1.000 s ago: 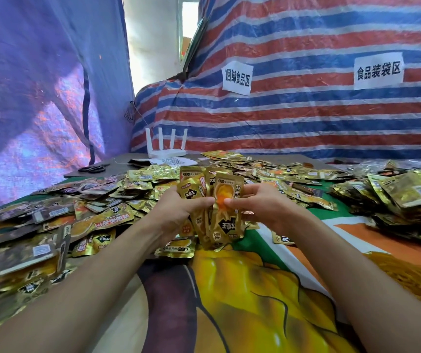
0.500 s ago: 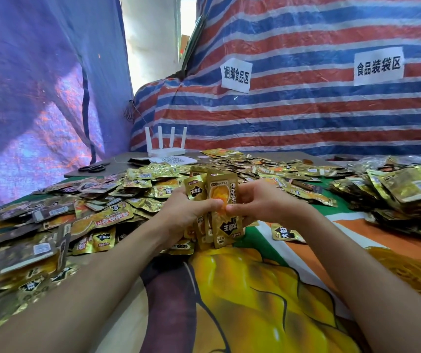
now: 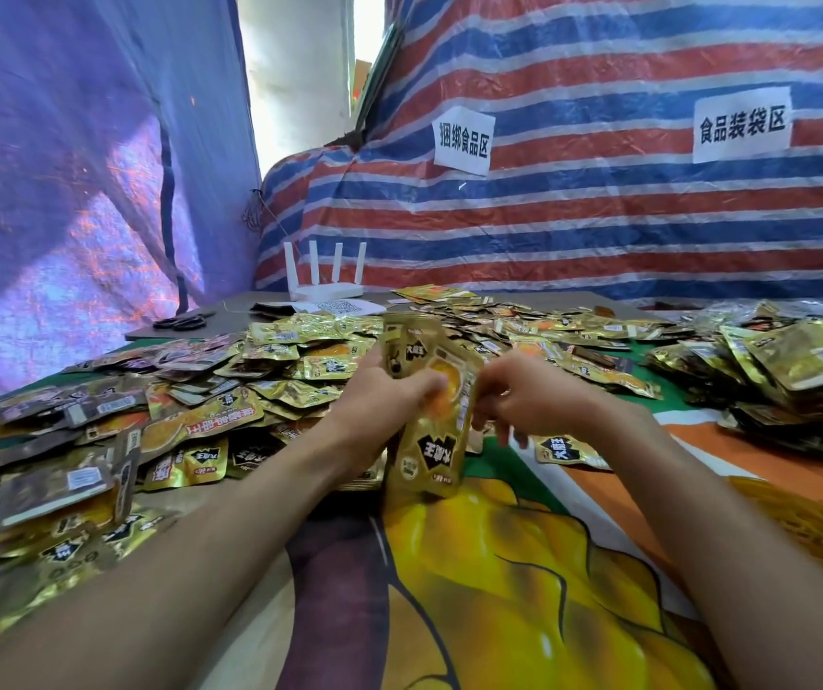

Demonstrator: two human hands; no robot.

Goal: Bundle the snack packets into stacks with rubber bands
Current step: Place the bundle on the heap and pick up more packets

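A stack of gold snack packets [image 3: 429,450] stands upright at the middle of the table, its lower edge touching the cloth. My left hand [image 3: 379,400] grips the stack from the left, thumb across the front packet. My right hand [image 3: 529,403] is at the stack's right edge with the fingers curled downward; whether it grips the stack is unclear. No rubber band is visible. Loose gold packets [image 3: 260,385] cover the table to the left and behind the hands.
A second heap of packets [image 3: 792,371] lies at the right. One single packet [image 3: 566,450] lies just right of my right hand. A white router [image 3: 324,283], scissors [image 3: 185,321] and a printed sheet stand at the back. Striped tarpaulin walls surround the table [image 3: 499,590].
The fanned packets have been squared into one tight stack. My right hand has loosened from the front of the stack and slid to its right edge.
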